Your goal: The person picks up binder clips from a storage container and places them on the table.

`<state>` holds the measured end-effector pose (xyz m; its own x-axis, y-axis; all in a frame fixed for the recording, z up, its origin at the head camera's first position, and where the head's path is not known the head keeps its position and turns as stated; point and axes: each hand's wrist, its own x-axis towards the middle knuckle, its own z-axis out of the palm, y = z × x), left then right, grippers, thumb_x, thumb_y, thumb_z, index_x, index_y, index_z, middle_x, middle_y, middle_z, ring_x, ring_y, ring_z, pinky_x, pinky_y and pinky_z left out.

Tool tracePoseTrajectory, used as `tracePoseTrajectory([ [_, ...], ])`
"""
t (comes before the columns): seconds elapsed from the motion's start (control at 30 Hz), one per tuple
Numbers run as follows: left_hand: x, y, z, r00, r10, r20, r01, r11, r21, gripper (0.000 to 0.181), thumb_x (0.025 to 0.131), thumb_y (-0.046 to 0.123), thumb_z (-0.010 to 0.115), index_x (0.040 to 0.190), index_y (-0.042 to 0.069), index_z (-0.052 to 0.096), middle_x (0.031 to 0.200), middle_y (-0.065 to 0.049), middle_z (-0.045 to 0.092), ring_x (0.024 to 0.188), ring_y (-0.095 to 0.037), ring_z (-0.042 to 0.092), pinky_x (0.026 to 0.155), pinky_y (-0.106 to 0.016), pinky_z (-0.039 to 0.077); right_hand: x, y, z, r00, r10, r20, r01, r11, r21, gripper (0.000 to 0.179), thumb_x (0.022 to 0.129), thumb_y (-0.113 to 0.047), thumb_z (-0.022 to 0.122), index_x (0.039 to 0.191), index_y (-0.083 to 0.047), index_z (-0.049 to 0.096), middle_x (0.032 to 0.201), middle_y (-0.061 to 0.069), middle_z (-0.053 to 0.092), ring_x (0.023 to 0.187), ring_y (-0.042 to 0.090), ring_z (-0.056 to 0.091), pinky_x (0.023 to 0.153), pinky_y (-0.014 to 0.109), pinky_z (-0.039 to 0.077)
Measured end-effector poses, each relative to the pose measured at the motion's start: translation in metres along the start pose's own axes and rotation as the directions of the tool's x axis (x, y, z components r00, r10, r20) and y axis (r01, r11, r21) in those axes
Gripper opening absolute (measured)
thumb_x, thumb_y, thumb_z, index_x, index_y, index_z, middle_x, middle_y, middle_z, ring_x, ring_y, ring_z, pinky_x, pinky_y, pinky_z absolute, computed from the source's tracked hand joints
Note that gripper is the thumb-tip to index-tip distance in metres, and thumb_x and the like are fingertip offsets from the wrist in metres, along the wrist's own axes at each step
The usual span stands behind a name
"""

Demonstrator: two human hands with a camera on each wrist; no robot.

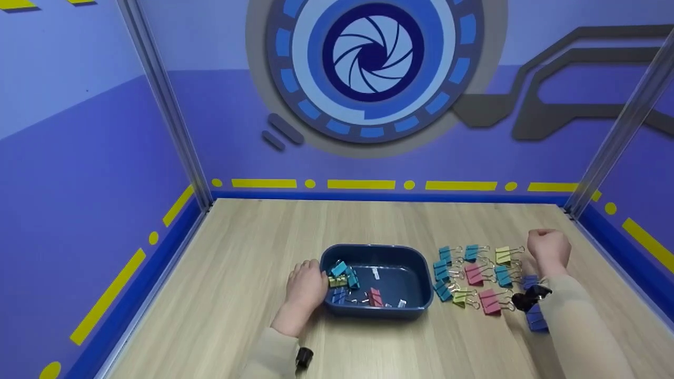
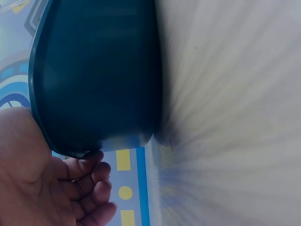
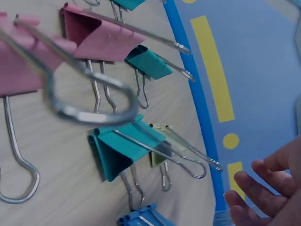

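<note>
At the left end of a dark blue plastic box, my left hand rests against the rim. The left wrist view shows that hand with loosely bent fingers beside the box wall; no clip is visible in it. Inside the box lie several binder clips, among them a red one and a teal one. My right hand hovers just past the yellow binder clip in the back row. Its fingers aside, the right wrist view shows right fingers loosely curled, holding nothing visible.
Right of the box, binder clips lie in rows, including pink, teal and blue ones. My right forearm partly covers the blue ones. Small whitish pieces lie in the box. Blue panels enclose the wooden table.
</note>
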<state>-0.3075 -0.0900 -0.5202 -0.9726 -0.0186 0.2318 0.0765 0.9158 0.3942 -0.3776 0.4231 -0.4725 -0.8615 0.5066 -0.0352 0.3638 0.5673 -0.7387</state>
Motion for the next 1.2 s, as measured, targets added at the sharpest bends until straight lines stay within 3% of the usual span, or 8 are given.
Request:
tracePoseTrajectory([
  [0.17,0.0,-0.001,0.0,1.0,-0.002,0.0,0.002,1.0,0.002,0.03,0.098,0.02,0.061,0.116,-0.004,0.064,0.11,-0.02,0.068,0.107,-0.037,0.062,0.091,-0.05,0.05,-0.002,-0.016,0.002,0.997,-0.07,-0.028,0.068,0.997,-0.039,0.05,0.104,-0.031,0.041,0.134,0.003,0.061,0.129,0.027,0.064,0.096,0.033,0.062,0.081,0.043,0.05],
  [0.37,0.001,-0.001,0.001,1.0,-0.011,0.005,0.011,1.0,-0.001,0.031,0.099,0.021,0.061,0.117,-0.004,0.064,0.11,-0.02,0.069,0.107,-0.037,0.062,0.091,-0.05,0.05,-0.013,-0.044,0.013,0.981,-0.19,-0.023,0.189,0.981,-0.043,0.051,0.106,-0.035,0.042,0.135,0.002,0.062,0.128,0.026,0.064,0.102,0.035,0.063,0.076,0.037,0.048],
  [0.53,0.001,-0.001,0.0,1.0,-0.003,0.008,0.003,1.0,0.003,0.032,0.099,0.021,0.06,0.118,-0.004,0.064,0.111,-0.02,0.069,0.108,-0.037,0.062,0.091,-0.05,0.05,-0.027,-0.067,0.024,0.938,-0.331,0.102,0.335,0.942,-0.03,0.048,0.106,-0.035,0.048,0.132,0.003,0.064,0.125,0.028,0.067,0.104,0.036,0.064,0.072,0.031,0.048],
  [0.67,0.001,-0.001,0.0,1.0,0.011,-0.003,-0.011,1.0,0.009,0.031,0.099,0.021,0.06,0.117,-0.005,0.064,0.112,-0.021,0.069,0.107,-0.038,0.062,0.092,-0.05,0.05,-0.038,-0.082,0.03,0.862,-0.408,0.299,0.422,0.906,0.02,0.049,0.106,-0.033,0.05,0.131,0.006,0.063,0.126,0.028,0.068,0.112,0.041,0.067,0.084,0.039,0.055],
  [0.8,0.001,-0.001,0.0,1.0,0.016,-0.008,-0.016,1.0,0.006,0.03,0.099,0.02,0.06,0.115,-0.004,0.065,0.111,-0.021,0.069,0.106,-0.038,0.063,0.091,-0.051,0.05,-0.051,-0.095,0.035,0.796,-0.405,0.449,0.406,0.909,0.1,0.049,0.107,-0.031,0.051,0.135,0.008,0.06,0.126,0.024,0.07,0.111,0.035,0.072,0.095,0.046,0.055],
  [1.0,0.001,-0.002,0.0,1.0,0.014,-0.015,-0.014,1.0,-0.003,0.029,0.098,0.02,0.061,0.114,-0.004,0.065,0.109,-0.021,0.069,0.105,-0.037,0.062,0.09,-0.051,0.05,-0.069,-0.111,0.048,0.699,-0.377,0.608,0.309,0.926,0.219,0.052,0.107,-0.035,0.053,0.14,0.005,0.056,0.126,0.016,0.073,0.11,0.021,0.074,0.089,0.028,0.057],
  [1.1,0.001,-0.002,0.001,1.0,0.012,-0.011,-0.013,1.0,-0.004,0.03,0.098,0.02,0.06,0.115,-0.004,0.064,0.11,-0.021,0.069,0.106,-0.037,0.062,0.09,-0.051,0.05,-0.076,-0.117,0.058,0.628,-0.373,0.683,0.225,0.927,0.3,0.053,0.106,-0.033,0.054,0.14,0.007,0.055,0.121,0.012,0.075,0.106,0.018,0.075,0.081,0.023,0.058],
  [1.2,0.0,-0.002,0.001,1.0,0.004,0.003,-0.004,1.0,-0.007,0.032,0.099,0.021,0.06,0.117,-0.005,0.064,0.112,-0.021,0.068,0.108,-0.037,0.062,0.092,-0.051,0.049,-0.083,-0.12,0.071,0.535,-0.376,0.756,0.154,0.924,0.35,0.051,0.106,-0.029,0.054,0.138,0.01,0.054,0.117,0.01,0.077,0.102,0.017,0.075,0.077,0.022,0.058],
])
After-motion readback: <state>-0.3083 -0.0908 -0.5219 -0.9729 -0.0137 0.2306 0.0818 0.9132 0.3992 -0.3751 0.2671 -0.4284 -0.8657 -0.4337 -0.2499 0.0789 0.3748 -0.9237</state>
